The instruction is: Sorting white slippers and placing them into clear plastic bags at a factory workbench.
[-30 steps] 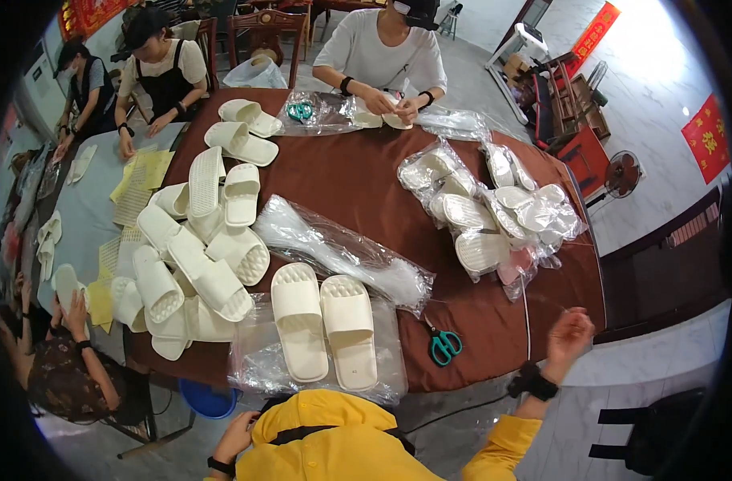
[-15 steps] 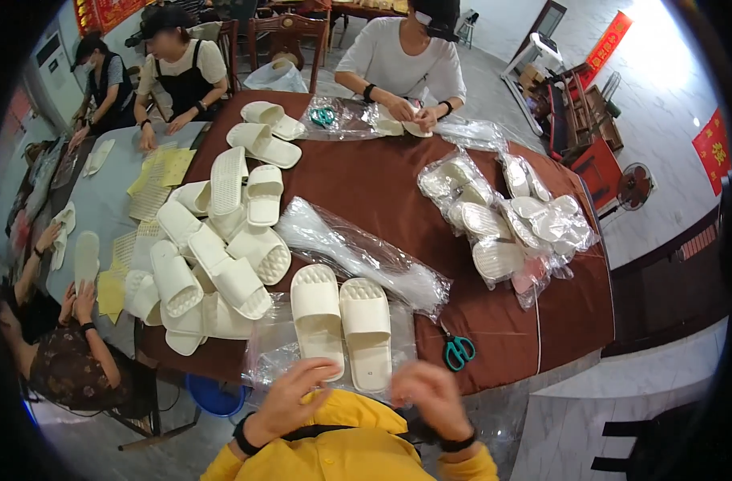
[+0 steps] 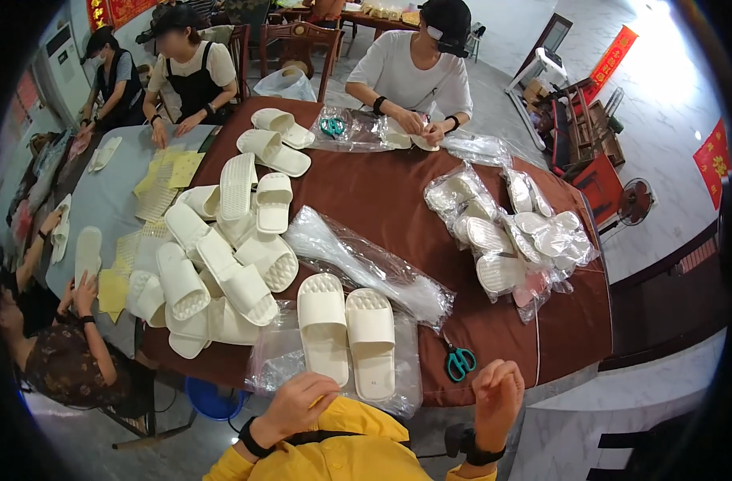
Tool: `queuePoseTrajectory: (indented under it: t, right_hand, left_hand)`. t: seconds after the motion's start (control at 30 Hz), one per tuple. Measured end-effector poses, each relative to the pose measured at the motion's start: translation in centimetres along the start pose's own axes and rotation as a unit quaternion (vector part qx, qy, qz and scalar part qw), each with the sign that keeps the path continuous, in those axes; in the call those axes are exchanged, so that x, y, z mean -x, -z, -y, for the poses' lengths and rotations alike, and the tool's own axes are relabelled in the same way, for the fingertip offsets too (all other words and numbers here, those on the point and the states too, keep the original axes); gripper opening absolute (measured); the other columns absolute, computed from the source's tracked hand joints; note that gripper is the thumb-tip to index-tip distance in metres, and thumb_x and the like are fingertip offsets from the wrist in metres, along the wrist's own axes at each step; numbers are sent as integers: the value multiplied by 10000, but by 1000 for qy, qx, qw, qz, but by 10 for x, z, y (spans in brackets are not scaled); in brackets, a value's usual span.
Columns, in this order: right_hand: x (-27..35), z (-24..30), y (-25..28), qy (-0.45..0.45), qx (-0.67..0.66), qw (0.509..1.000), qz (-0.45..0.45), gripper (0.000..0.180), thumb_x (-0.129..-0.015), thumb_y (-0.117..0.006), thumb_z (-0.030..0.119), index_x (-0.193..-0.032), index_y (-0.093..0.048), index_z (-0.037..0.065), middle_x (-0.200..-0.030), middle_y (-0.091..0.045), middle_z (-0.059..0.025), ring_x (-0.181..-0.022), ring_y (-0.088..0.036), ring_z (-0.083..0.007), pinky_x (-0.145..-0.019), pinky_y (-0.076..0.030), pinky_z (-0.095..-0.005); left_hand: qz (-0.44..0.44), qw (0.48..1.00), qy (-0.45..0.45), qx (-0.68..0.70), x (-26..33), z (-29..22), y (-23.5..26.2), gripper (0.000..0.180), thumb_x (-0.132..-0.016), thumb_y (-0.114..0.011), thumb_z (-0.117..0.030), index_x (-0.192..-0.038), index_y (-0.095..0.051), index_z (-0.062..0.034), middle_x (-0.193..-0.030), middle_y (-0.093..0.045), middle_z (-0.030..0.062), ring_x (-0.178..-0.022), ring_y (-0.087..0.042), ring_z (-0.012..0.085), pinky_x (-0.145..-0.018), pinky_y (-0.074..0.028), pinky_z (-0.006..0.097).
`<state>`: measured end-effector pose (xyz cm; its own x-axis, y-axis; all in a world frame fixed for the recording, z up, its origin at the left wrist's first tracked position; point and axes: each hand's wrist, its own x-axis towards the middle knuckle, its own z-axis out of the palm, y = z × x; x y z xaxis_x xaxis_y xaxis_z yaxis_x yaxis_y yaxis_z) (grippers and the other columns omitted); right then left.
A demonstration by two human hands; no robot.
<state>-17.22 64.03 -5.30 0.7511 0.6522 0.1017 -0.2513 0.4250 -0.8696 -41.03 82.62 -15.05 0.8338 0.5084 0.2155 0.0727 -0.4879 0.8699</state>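
Note:
A pair of cream slippers lies on a clear plastic bag (image 3: 274, 353) at the table's near edge: a left slipper (image 3: 323, 321) and a right slipper (image 3: 371, 337), toes pointing away from me. My left hand (image 3: 300, 403) hovers by the left slipper's heel, its fingers loosely bent and holding nothing I can see. Off to the right, my right hand (image 3: 496, 399) is raised past the table edge with its fingers curled in, nothing visible in them. Teal-handled scissors (image 3: 460, 364) lie between that hand and the slippers.
Loose cream slippers (image 3: 217, 252) are heaped on the left. A bundle of clear plastic bags (image 3: 358, 260) lies behind the pair. Bagged slippers (image 3: 502, 232) pile up on the right. Across the brown-covered table (image 3: 374, 184), a person (image 3: 414, 76) handles a slipper; others work on the left.
My right hand has moved right and up, away from the right slipper's heel. My left hand has drawn back slightly to the left. The slippers keep their place on the bag.

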Motion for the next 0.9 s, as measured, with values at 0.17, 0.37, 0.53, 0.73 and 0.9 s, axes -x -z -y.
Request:
queuePoseTrajectory:
  t: [0.17, 0.37, 0.53, 0.73, 0.9]
  right_hand:
    - [-2, -37, 28, -93, 219, 967, -91, 119, -983, -568, 107, -1018, -636, 16, -945, -620, -33, -765, -529, -84, -666, -415, -195]
    - [14, -129, 70, -192, 380, 898, 108, 148, -943, -642, 81, -1028, -675, -36, -941, -696, -80, -808, -635, -110, -715, -500, -247]
    - [21, -163, 65, -183, 487, 829, 204, 196, -923, -651, 90, -1082, -656, -24, -959, -675, -165, -850, -689, -261, -730, -539, -325]
    - [14, -193, 58, -87, 537, 814, 203, 351, -894, -670, 113, -1208, -593, -25, -1155, -591, -219, -981, -627, -364, -829, -520, -425]
    - [-4, -230, 38, -31, 624, 744, 237, 424, -866, -691, 193, -1152, -585, -102, -1227, -530, -307, -1185, -463, -473, -996, -407, -490]
  left_hand:
    - [2, 995, -50, -89, 9, 20, -3, 91, -827, -713, -85, -889, -658, -49, -926, -661, 61, -875, -636, 259, -760, -521, 356]
    - [56, 992, -31, -112, 30, 33, -5, 99, -817, -714, -81, -883, -655, -38, -928, -649, 78, -874, -628, 287, -778, -527, 372]
    - [50, 989, -23, -136, 39, 41, -9, 95, -826, -697, -97, -858, -627, -41, -915, -625, 71, -893, -613, 269, -800, -510, 368]
    - [43, 989, 5, -139, 29, 65, -23, 85, -851, -663, -94, -876, -622, -23, -953, -627, 92, -927, -609, 289, -815, -507, 382]
    - [-37, 981, 41, -185, -1, 96, -45, 99, -874, -638, -83, -926, -624, 1, -1010, -621, 136, -963, -596, 325, -840, -500, 395]
